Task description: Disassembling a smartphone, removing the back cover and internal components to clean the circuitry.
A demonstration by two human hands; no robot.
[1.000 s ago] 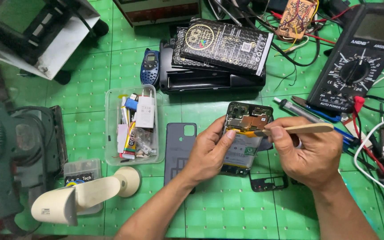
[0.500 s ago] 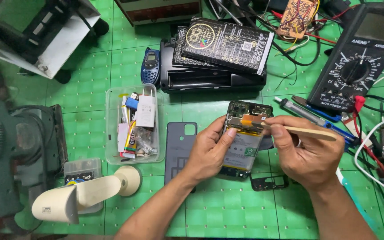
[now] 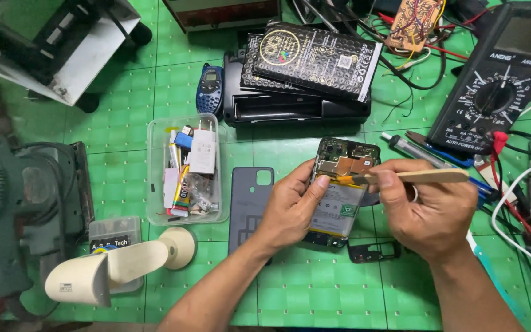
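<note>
In the head view, the left hand (image 3: 293,206) grips an opened phone (image 3: 339,187) above the green desk (image 3: 314,289). The right hand (image 3: 422,212) pinches a flat wooden stick (image 3: 416,177), its tip touching the phone's upper board. A grey back cover (image 3: 248,203) lies just beside.

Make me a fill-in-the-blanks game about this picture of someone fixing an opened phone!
1. The left hand holds the opened black phone above a ____ cutting mat.
2. The right hand pokes it with a thin ____ stick.
3. The dark grey phone back cover lies ____ the clear plastic box and the phone.

Missing words: green; wooden; between
</note>
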